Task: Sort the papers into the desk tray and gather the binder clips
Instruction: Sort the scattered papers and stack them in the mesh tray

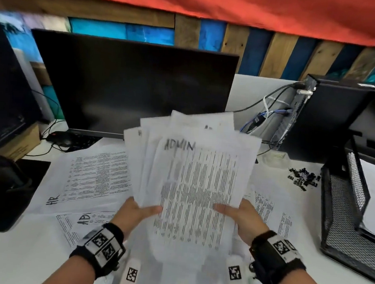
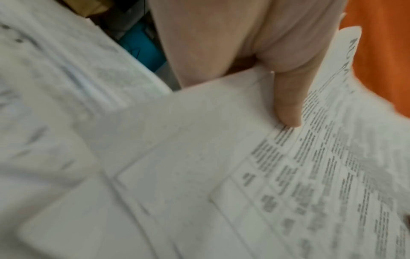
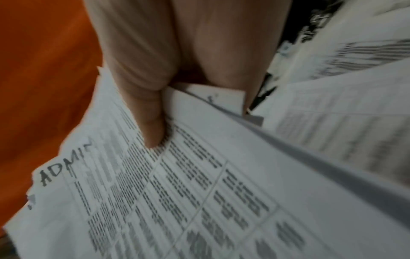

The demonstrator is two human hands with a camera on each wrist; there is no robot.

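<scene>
Nearest the body, the left hand and right hand each pinched a fanned stack, thumbs on top. Squaring its edges first would likely ease filing. Farther right lay the clips and tray.

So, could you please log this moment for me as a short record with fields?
left hand: grips stack at lower left
right hand: grips stack at lower right
stack: fanned, raised off desk, top sheet marked ADMIN
loose papers: on desk, one marked HR
clips: piled on desk left of tray
tray: right side, paper inside
</scene>
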